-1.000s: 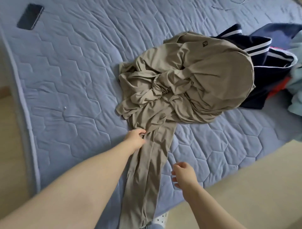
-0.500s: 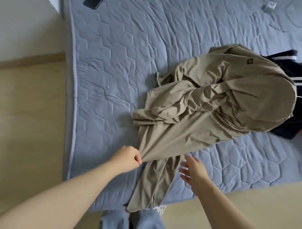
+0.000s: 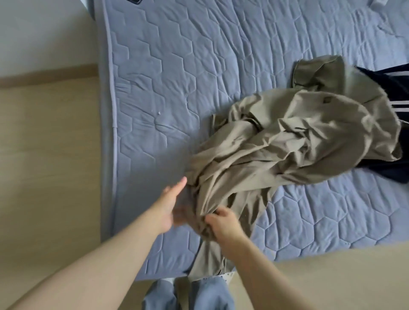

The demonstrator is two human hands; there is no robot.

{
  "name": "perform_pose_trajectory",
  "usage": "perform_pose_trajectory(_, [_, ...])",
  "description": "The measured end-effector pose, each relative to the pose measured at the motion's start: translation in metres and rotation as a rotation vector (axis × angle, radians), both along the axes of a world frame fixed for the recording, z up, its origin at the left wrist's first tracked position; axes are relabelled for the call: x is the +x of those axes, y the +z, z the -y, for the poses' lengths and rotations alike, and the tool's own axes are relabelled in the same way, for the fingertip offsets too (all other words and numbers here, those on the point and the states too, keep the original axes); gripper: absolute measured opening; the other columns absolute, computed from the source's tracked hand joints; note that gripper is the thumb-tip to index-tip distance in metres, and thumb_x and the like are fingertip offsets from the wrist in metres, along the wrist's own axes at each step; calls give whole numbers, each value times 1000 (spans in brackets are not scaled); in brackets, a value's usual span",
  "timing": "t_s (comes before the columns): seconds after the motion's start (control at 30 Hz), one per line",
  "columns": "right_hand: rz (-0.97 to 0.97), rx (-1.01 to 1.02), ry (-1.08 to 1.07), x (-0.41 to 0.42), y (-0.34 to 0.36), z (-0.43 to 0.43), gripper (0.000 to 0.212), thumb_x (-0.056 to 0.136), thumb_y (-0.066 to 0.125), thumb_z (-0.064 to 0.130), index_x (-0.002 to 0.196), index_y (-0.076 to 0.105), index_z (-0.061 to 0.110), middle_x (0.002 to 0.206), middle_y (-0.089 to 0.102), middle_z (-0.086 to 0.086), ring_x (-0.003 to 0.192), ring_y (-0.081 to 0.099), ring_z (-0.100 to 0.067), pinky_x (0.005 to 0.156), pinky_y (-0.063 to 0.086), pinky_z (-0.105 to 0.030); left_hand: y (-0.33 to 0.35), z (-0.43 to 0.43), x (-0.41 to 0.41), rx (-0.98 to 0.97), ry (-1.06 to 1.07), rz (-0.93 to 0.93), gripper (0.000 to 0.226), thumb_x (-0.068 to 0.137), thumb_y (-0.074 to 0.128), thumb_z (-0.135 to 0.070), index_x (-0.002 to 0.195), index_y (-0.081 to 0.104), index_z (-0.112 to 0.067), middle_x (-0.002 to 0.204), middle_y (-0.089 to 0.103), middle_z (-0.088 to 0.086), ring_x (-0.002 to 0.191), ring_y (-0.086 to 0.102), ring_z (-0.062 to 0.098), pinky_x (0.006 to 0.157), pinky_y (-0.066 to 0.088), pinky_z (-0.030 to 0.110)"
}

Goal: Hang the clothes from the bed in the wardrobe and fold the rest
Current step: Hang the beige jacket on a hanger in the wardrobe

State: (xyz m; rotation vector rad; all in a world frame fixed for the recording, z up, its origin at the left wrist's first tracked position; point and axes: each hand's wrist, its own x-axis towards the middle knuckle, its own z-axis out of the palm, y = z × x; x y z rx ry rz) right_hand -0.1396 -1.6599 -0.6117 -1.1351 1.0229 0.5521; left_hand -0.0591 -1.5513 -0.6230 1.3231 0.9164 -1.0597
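Observation:
A crumpled khaki garment [image 3: 287, 141] lies on the blue quilted bed [image 3: 188, 66], with one long part trailing over the near edge. My right hand [image 3: 223, 225] grips a bunch of its fabric near the front of the bed. Just left of the fabric is my left hand [image 3: 170, 205], fingers straight, holding nothing. A dark navy garment with white stripes [image 3: 394, 88] lies partly under the khaki one at the right.
A dark phone [image 3: 135, 1] lies at the bed's far left corner, mostly cut off. Wooden floor [image 3: 48, 155] runs along the left and front of the bed. My legs in blue jeans [image 3: 190, 294] stand against the near edge.
My left hand has let go of the khaki fabric and opened beside it. My right hand has taken hold of the fabric, which has slid toward the near edge.

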Motion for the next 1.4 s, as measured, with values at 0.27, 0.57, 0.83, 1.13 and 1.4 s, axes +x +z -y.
perform_pose_trajectory(0.27, [-58,-15,309,-12,-7,12,19,85,54,0,94,67,11,65,56,3,56,49,-7,50,39,-12,-6,-51,26,187,6,69,24,86,47,12,74,53,-7,42,46,1,27,33,2,31,23,9])
perform_pose_trajectory(0.57, [-139,-845,497,37,-51,88,81,78,64,22,144,19,34,152,14,-1,132,25,-34,103,31,-46,-25,-40,34,893,-650,749,87,69,76,-20,142,29,-25,146,27,13,131,32,31,103,33,41])
perform_pose_trajectory(0.83, [-137,-863,337,36,-107,99,20,86,49,7,104,58,6,109,56,-14,100,51,-30,75,34,-29,-68,8,29,681,-1403,653,100,75,69,-36,143,-3,-45,153,-8,-13,142,-2,24,109,19,52])
perform_pose_trajectory(1.13, [71,166,400,0,-37,-23,22,89,59,14,69,55,21,54,54,16,49,50,5,51,39,-10,-63,-49,15,578,-825,614,37,90,45,-7,122,59,-19,127,59,9,115,54,28,90,41,30])
perform_pose_trajectory(1.4, [-175,-833,24,3,-59,76,32,82,56,19,113,51,15,117,52,-11,108,51,-31,89,41,-38,-51,-80,23,816,-563,498,45,84,47,-2,126,50,-18,124,58,14,110,54,35,84,40,33])
